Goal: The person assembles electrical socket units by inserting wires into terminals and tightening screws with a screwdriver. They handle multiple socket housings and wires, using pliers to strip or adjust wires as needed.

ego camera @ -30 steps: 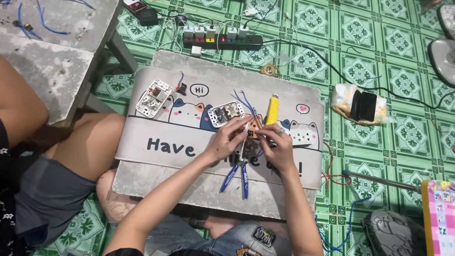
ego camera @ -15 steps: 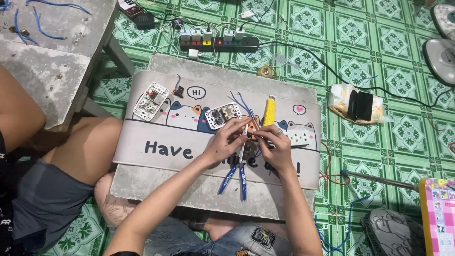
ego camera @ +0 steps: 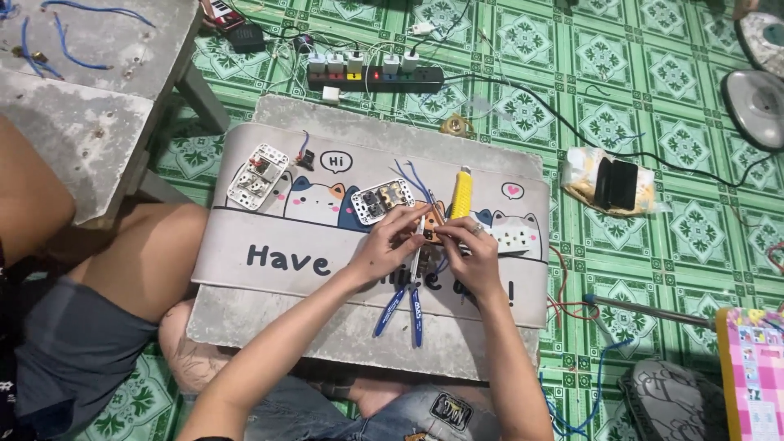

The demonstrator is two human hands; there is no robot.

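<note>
I see both hands meeting just right of the frame's centre, over a cartoon-cat mat [ego camera: 269,245] on a grey slab [ego camera: 343,122]. My left hand [ego camera: 392,241] has its fingers curled narrow, pinching a small brown part [ego camera: 435,224] from the left. My right hand [ego camera: 469,253] closes on the same part from the right, a ring on one finger. What the part is I cannot tell; it is mostly hidden by the fingertips.

Blue-handled pliers [ego camera: 404,298] lie on the mat just below the hands, handles pointing to the lower edge. A yellow knife [ego camera: 462,192] lies just above the right hand. A white socket plate [ego camera: 382,201] sits touching distance up-left of the left hand, and a second plate [ego camera: 257,175] lies well apart toward the mat's upper left.

At the top centre a power strip [ego camera: 376,77] rests on the green tiled floor [ego camera: 653,147]. A black item in a plastic wrap [ego camera: 614,184] lies right of the slab. Another person's bare leg [ego camera: 122,253] fills the left side.
</note>
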